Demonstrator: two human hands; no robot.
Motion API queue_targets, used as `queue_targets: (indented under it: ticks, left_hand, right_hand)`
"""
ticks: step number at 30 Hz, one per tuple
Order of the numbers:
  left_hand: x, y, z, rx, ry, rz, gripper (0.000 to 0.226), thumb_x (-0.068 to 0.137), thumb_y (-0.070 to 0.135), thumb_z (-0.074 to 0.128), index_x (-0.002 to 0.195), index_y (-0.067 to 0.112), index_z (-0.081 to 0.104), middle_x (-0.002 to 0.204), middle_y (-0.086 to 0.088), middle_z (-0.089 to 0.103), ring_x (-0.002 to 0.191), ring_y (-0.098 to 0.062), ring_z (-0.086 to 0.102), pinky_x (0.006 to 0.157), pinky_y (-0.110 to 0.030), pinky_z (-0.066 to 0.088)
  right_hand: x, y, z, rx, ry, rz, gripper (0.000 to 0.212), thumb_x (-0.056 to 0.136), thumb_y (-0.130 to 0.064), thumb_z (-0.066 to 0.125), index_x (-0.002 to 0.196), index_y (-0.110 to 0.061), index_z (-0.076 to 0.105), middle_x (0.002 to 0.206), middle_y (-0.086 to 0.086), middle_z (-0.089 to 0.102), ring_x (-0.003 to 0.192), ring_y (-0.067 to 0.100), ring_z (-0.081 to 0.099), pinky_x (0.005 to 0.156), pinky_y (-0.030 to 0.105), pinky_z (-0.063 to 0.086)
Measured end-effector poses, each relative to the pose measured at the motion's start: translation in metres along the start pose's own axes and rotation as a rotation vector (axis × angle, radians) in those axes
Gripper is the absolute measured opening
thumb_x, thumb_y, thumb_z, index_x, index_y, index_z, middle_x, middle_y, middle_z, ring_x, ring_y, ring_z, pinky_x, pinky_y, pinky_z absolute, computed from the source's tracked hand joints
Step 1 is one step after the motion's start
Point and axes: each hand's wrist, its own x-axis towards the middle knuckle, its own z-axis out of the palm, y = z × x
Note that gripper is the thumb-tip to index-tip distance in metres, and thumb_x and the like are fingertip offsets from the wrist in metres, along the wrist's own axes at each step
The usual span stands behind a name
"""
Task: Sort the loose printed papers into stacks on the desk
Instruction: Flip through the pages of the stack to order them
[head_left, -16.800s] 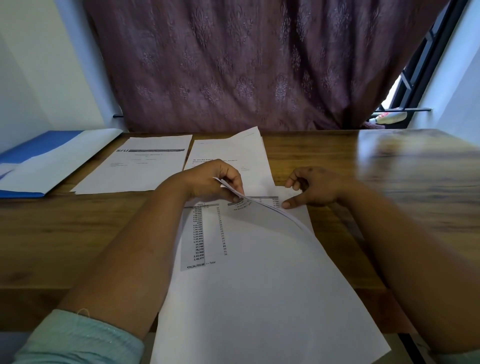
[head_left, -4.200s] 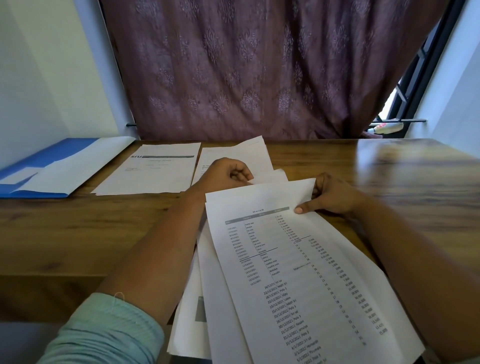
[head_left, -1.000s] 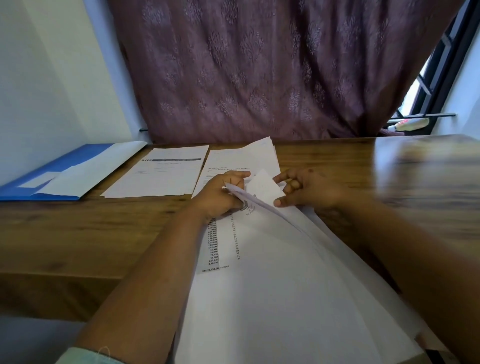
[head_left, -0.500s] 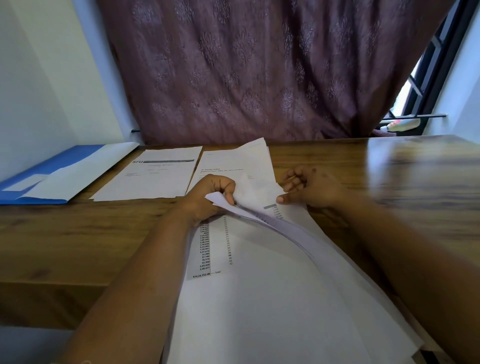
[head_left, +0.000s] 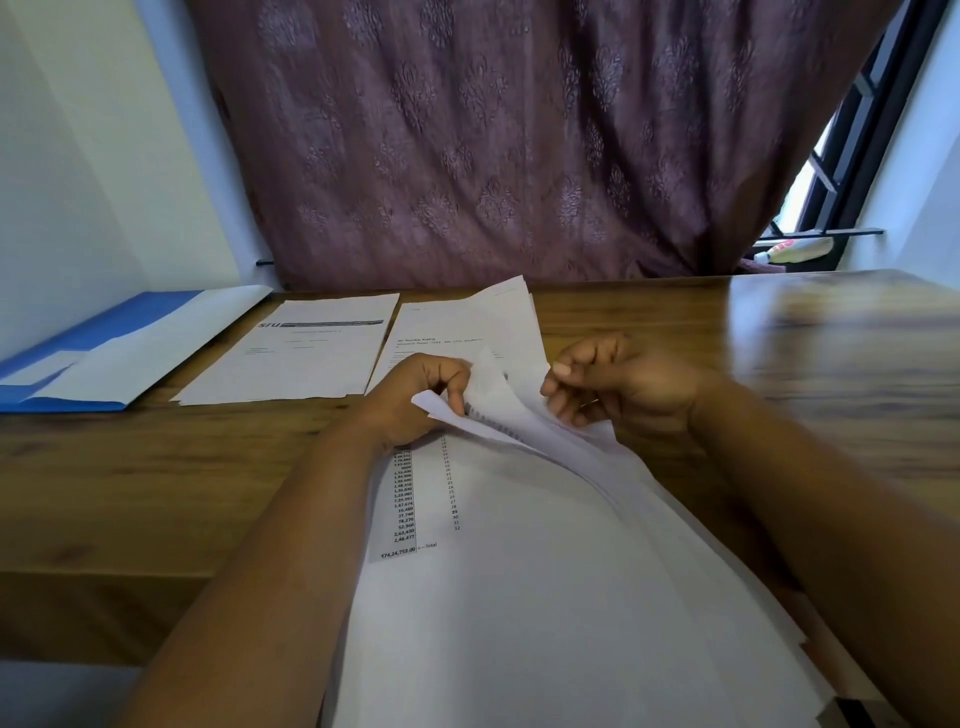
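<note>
Both hands, left (head_left: 410, 400) and right (head_left: 618, 384), pinching far corners of loose papers (head_left: 519, 597) between them.

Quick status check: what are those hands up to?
Left hand pinching corners of the loose papers. Right hand peeling a sheet. Two stacks beyond. Nothing blocking.

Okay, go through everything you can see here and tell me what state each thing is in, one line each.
Left hand: pinching the lifted corners of the top sheets.
Right hand: fingers curled at the sheet corners.
Paper pile: corners peeled up, overhanging the desk edge.
Two sorted stacks: lying flat, side by side.
Blue folder: open.
Curtain: drawn.
</note>
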Motion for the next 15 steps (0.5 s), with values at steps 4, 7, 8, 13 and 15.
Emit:
queue_targets:
  ticks: [4,7,8,13,15]
  left_hand:
    - [-0.004,0.007,-0.001,0.016,0.025,-0.007,0.028,0.067,0.008,0.064,0.052,0.032,0.067,0.071,0.000,0.060,0.071,-0.016,0.056,0.070,-0.028,0.049]
    - [-0.004,0.010,-0.001,0.032,0.013,-0.010,0.027,0.068,0.010,0.064,0.053,0.033,0.068,0.075,-0.004,0.060,0.074,-0.019,0.057,0.072,-0.030,0.050]
    - [-0.005,0.010,-0.001,0.031,0.016,-0.017,0.027,0.068,0.011,0.064,0.053,0.033,0.068,0.076,-0.005,0.060,0.075,-0.020,0.057,0.072,-0.031,0.050]
    - [-0.007,0.015,0.001,0.037,0.068,-0.036,0.023,0.067,0.013,0.068,0.054,0.032,0.069,0.079,-0.007,0.060,0.075,-0.019,0.057,0.072,-0.030,0.052]
    - [-0.008,0.016,0.000,0.036,0.077,-0.040,0.033,0.070,0.005,0.075,0.052,0.032,0.068,0.080,-0.008,0.060,0.076,-0.018,0.056,0.074,-0.029,0.052]
  right_hand:
    - [0.017,0.016,-0.008,-0.542,0.372,0.091,0.025,0.100,-0.035,0.050,0.096,-0.017,0.067,0.093,0.001,0.069,0.081,0.014,0.062,0.077,0.029,0.048]
    - [0.021,0.020,-0.009,-0.704,0.386,0.154,0.021,0.090,-0.041,0.066,0.104,-0.026,0.062,0.096,-0.004,0.066,0.088,0.012,0.059,0.075,0.023,0.047]
    - [0.021,0.018,-0.006,-0.669,0.387,0.147,0.026,0.085,-0.040,0.071,0.105,-0.027,0.061,0.094,-0.003,0.066,0.086,0.013,0.060,0.073,0.022,0.048]
    - [0.019,0.012,0.003,-0.512,0.462,-0.085,0.038,0.072,-0.016,0.085,0.106,-0.019,0.068,0.088,0.013,0.071,0.083,0.024,0.068,0.079,0.031,0.058]
    - [0.017,0.011,0.000,-0.504,0.455,-0.133,0.030,0.071,-0.015,0.085,0.096,-0.018,0.069,0.082,0.012,0.073,0.081,0.026,0.070,0.080,0.035,0.059]
